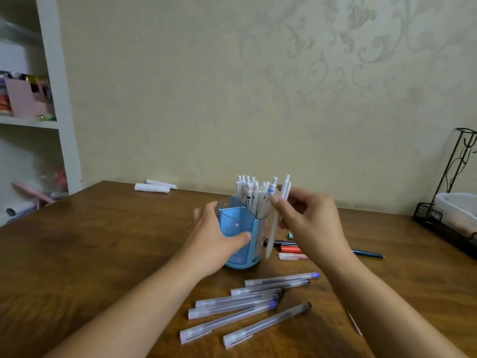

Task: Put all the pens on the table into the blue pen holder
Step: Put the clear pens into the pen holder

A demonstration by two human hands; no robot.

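The blue pen holder (pixel 238 251) stands mid-table with several white pens (pixel 251 193) upright in its back compartment. My left hand (pixel 214 236) wraps around its left side, thumb across the front. My right hand (pixel 309 223) pinches a white pen (pixel 277 220) held nearly upright, tip down, just right of the holder. Several clear capped pens (pixel 240 306) lie on the table in front of the holder. Behind my right hand lie a dark blue pen (pixel 367 253), a black pen (pixel 280 242), a red pen (pixel 290 249) and a pale pink pen (pixel 289 256).
The wooden table (pixel 103 254) meets a wallpapered wall. White paper rolls (pixel 153 187) lie at the back left. A black wire rack with a white tray (pixel 454 210) stands at the right edge. A white shelf unit (pixel 51 99) fills the left.
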